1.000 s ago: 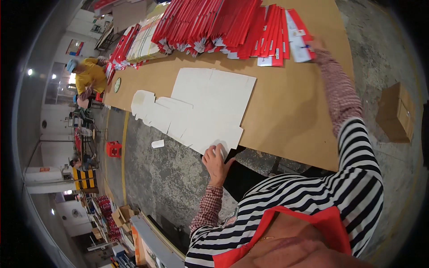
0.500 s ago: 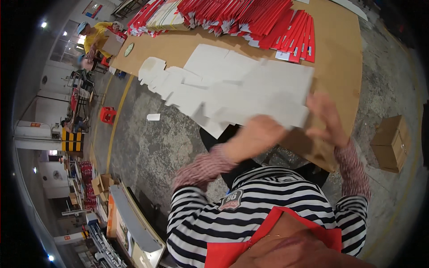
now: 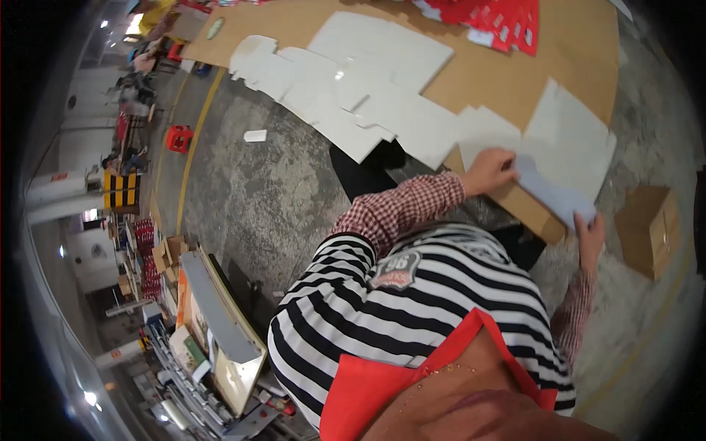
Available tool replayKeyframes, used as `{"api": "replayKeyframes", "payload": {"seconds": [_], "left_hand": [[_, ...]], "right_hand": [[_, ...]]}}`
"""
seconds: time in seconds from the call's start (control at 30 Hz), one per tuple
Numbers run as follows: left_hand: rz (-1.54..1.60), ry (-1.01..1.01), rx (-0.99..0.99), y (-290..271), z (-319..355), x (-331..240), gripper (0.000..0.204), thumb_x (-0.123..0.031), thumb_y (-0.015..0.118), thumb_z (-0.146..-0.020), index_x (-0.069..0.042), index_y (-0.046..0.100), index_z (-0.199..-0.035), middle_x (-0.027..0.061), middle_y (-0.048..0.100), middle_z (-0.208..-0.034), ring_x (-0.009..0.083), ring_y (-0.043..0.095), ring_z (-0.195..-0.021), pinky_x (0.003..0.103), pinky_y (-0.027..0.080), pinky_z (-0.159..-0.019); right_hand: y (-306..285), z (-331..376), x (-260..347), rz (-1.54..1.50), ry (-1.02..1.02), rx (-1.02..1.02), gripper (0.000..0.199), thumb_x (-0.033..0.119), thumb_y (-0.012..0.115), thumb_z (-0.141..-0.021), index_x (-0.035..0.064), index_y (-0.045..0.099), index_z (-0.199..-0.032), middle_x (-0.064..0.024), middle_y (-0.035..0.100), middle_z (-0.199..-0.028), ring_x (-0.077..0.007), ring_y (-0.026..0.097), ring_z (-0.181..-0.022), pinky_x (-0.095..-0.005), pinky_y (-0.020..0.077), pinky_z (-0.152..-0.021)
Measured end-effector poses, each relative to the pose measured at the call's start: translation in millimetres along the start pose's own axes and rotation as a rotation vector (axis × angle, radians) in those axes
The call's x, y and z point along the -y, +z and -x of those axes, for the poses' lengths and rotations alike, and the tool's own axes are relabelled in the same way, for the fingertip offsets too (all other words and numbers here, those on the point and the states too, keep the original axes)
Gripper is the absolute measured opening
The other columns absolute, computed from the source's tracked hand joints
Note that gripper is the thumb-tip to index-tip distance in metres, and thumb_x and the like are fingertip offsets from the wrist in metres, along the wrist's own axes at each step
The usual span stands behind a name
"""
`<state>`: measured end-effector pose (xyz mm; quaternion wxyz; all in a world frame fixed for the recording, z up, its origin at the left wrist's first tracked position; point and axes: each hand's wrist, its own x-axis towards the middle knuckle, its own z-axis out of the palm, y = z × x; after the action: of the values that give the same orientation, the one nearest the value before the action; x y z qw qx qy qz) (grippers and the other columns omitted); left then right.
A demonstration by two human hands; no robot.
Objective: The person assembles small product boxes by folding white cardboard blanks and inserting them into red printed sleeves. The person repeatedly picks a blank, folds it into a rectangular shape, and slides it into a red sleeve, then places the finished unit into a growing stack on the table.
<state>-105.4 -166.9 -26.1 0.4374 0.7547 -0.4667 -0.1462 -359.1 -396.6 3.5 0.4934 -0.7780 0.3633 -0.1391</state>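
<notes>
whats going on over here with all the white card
A person in a striped top works at a brown cardboard-covered table. Both hands are on one flat white card blank at the table's near corner: the left hand presses on its near edge, and the right hand grips the flap that overhangs the table. More white blanks lie spread along the table, with red ones at the far side.

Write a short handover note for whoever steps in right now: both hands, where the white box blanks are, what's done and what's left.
Left hand: flat on the white box blank at the near corner of the cardboard-covered table.
Right hand: gripping that blank's overhanging lower edge.
Done: several flat white blanks lie spread along the table edge.
Left: the gripped blank is not yet folded; the red blanks at the far edge sit untouched.
</notes>
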Motion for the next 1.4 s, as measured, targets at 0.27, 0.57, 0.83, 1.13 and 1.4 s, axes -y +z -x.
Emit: {"api": "replayKeyframes", "payload": {"seconds": [0.27, 0.57, 0.83, 1.13, 1.4], "left_hand": [[-0.637, 0.422, 0.078, -14.3, 37.4, -35.5, 0.065, -0.032, 0.075, -0.076, -0.011, 0.053, -0.134, 0.0098, 0.05, -0.139, 0.0293, 0.049, -0.12, 0.054, 0.041, -0.092], [-0.379, 0.002, -0.118, -51.3, 8.8, 17.3, 0.04, -0.022, 0.079, -0.073, -0.009, 0.065, -0.108, 0.0092, 0.06, -0.118, 0.0295, 0.053, -0.112, 0.052, 0.039, -0.093], [-0.653, 0.393, 0.256, -3.8, 28.4, -27.1, 0.1, -0.075, 0.058, -0.076, -0.016, 0.031, -0.152, 0.0153, 0.026, -0.157, 0.0554, 0.02, -0.139, 0.074, 0.019, -0.106], [-0.24, 0.545, 0.382, 48.0, 21.6, -44.4, 0.118, -0.079, 0.061, -0.069, -0.003, 0.025, -0.153, 0.0179, 0.025, -0.159, 0.0458, 0.014, -0.147, 0.068, 0.01, -0.114], [-0.697, 0.211, 0.545, -25.9, 39.3, -57.5, 0.098, -0.046, 0.083, -0.065, -0.006, 0.041, -0.144, 0.0192, 0.038, -0.149, 0.0377, 0.029, -0.142, 0.066, 0.023, -0.11]], "right_hand": [[74.5, -6.6, 39.2, 0.757, -0.761, 0.096, 0.059, 0.055, 0.055, -0.091, 0.0219, 0.054, -0.14, -0.0071, 0.042, -0.151, -0.031, 0.034, -0.141, -0.0555, 0.0129, -0.117], [79.3, -8.0, 25.9, 0.666, -0.689, 0.186, 0.057, 0.057, 0.048, -0.094, 0.0245, 0.053, -0.14, -0.0042, 0.041, -0.152, -0.03, 0.032, -0.143, -0.0583, 0.0107, -0.117], [65.3, 5.3, 45.0, 0.693, -0.709, 0.072, 0.06, 0.045, 0.062, -0.09, 0.0203, 0.049, -0.144, -0.0108, 0.035, -0.155, -0.0328, 0.028, -0.145, -0.057, 0.0154, -0.117], [51.9, 52.1, -33.8, -1.162, -0.067, -0.522, 0.054, 0.004, 0.054, -0.098, -0.0033, 0.032, -0.147, -0.022, 0.042, -0.147, -0.0294, 0.042, -0.135, -0.0448, 0.0357, -0.111], [83.8, -13.0, 98.1, 0.645, -0.712, 0.177, 0.083, -0.003, 0.054, -0.073, 0.0107, 0.032, -0.152, -0.0175, 0.026, -0.158, -0.0382, 0.024, -0.146, -0.0489, 0.0169, -0.12]]}}
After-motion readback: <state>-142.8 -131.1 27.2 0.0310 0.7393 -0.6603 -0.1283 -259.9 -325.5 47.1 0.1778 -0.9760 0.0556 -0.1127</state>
